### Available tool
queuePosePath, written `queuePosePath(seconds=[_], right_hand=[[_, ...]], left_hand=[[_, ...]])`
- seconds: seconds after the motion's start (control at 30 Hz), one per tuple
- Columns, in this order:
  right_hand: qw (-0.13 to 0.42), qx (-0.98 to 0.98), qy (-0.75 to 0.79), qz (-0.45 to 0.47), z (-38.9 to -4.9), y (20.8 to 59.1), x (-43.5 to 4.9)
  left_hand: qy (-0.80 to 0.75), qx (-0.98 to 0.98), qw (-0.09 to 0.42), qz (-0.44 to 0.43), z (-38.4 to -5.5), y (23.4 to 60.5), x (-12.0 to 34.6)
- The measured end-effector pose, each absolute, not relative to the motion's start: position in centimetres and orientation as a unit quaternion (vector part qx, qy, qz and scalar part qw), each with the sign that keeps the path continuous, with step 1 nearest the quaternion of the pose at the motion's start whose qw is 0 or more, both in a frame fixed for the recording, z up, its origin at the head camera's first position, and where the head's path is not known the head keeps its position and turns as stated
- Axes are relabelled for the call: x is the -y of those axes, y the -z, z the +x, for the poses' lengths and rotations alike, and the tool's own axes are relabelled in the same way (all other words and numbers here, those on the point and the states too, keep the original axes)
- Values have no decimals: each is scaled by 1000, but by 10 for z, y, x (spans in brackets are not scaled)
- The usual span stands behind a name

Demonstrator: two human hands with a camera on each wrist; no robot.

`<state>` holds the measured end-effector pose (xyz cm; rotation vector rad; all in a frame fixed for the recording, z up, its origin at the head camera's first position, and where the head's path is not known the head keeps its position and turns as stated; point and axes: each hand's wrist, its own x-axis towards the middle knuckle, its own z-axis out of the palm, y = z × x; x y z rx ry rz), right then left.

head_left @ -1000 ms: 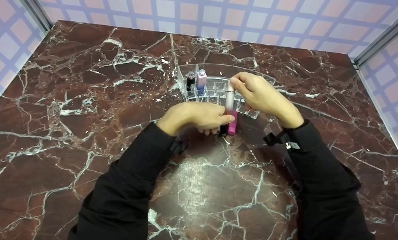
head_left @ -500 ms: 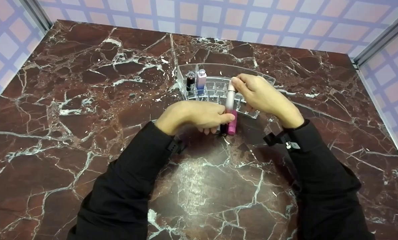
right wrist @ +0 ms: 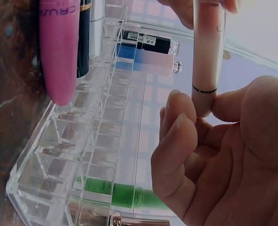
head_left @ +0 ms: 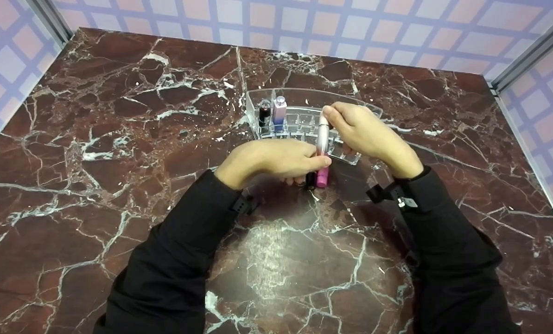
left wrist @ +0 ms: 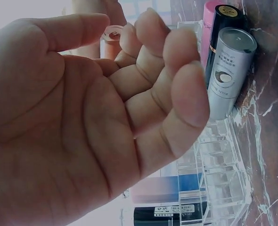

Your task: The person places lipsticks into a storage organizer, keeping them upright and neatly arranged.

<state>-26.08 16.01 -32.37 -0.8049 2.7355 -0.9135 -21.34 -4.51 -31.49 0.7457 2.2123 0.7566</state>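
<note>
A slim lip gloss tube, fading from white at the top to red below, stands nearly upright between both hands, above the front of a clear lipstick organizer. My left hand pinches its lower red end between thumb and forefinger. The other left fingers are loosely bent in the left wrist view. My right hand pinches the pale upper end with thumb and fingertips, plain in the right wrist view. Just below sit a pink tube, a black tube and a silver tube at the organizer's front.
A black lipstick and a pink-to-blue lipstick stand in the organizer's left end. A green tube shows at its other end in the right wrist view. The table is dark red marble pattern, with checkered walls behind.
The lip gloss tube has shifted slightly right and is now nearer upright. My left thumb and fingers have moved a little right with it; the right hand has barely moved.
</note>
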Motion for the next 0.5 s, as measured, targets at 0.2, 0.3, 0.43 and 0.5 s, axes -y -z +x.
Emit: queuePosePath(seconds=[0.2, 0.3, 0.43, 0.5], right_hand=[[68, -912, 309, -262, -262, 323, -161], [70, -912, 312, -256, -262, 322, -161], [83, -907, 329, -248, -262, 321, -162], [88, -906, 335, -244, -261, 320, -162]], left_hand=[[-296, -848, 331, 289, -215, 316, 46], [-288, -851, 323, 297, -215, 317, 46], [-271, -859, 312, 301, -216, 319, 44], [-270, -861, 309, 301, -216, 319, 44]])
